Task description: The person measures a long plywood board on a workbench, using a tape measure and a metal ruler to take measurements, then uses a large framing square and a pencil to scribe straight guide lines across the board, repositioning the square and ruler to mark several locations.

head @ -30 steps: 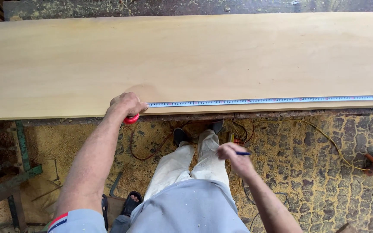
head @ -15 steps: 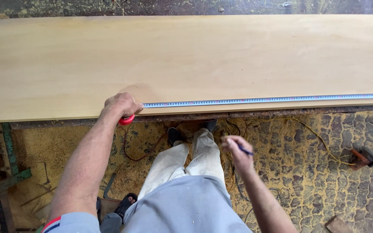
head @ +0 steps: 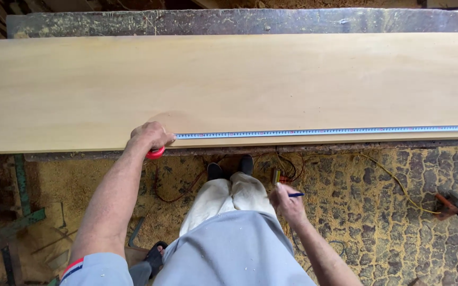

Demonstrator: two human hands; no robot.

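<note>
A long pale wooden board [head: 229, 85] lies across the view. My left hand [head: 152, 136] grips a red tape measure case [head: 155, 153] at the board's near edge. The tape blade [head: 327, 131] runs from that hand to the right along the board's front edge, out past the frame. My right hand [head: 286, 202] hangs below the board, over my legs, holding a blue pen [head: 295, 195] that points right.
Sawdust covers the cracked stone floor [head: 377, 212]. A yellow cable [head: 388, 177] and red wires [head: 178, 193] trail under the board. A small power tool [head: 454, 203] lies at right. A green metal frame [head: 6, 212] stands at left. A dark bench edge [head: 239, 22] runs behind the board.
My left hand with the tape case sits a little farther left along the board's edge. My right hand with the pen has stayed low by my legs.
</note>
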